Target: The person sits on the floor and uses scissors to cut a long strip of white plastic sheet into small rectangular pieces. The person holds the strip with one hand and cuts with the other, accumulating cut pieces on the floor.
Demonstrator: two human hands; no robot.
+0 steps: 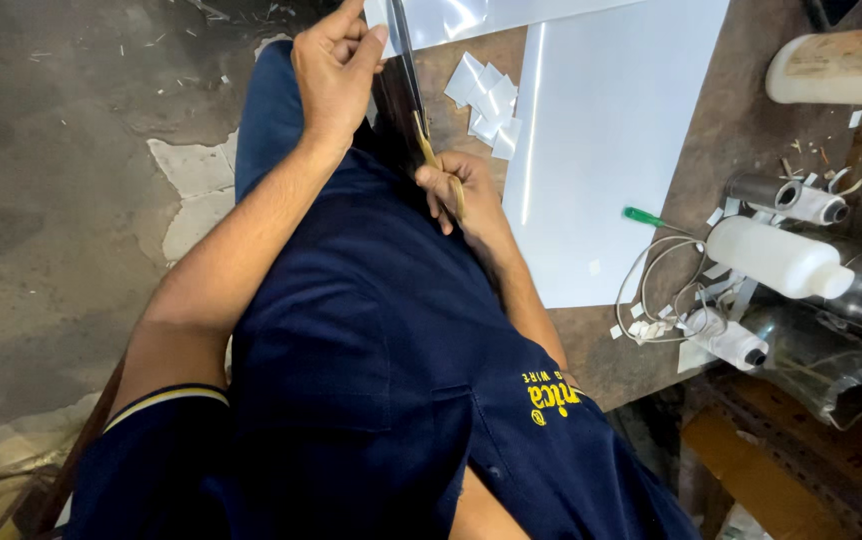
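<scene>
Head view looks straight down over a dark blue shirt [381, 370] to a brown worktable [731, 130]. At the table's near edge the right hand [461, 195] is curled shut around the brass-coloured handles of a pair of scissors [413, 95], whose long blades run away from the body toward the top of the frame. Whether the blades are parted or shut cannot be told. The left hand [336, 65] is raised just beside the blades, its fingers folded in and the thumb pressed against them, pinching the edge of a thin glossy white sheet [451, 15] near the scissor tips. A small heap of cut white squares [488, 105] lies on the table just right of the scissors. Beside the heap, a large white sheet [611, 140] lies flat. At that sheet's right edge rests a green pen [643, 216]. Farther right stand several white plastic bottles [776, 258], with a loop of thin wire [656, 290] and paper scraps near them. Left of the body lies a stained concrete floor [61, 200].
</scene>
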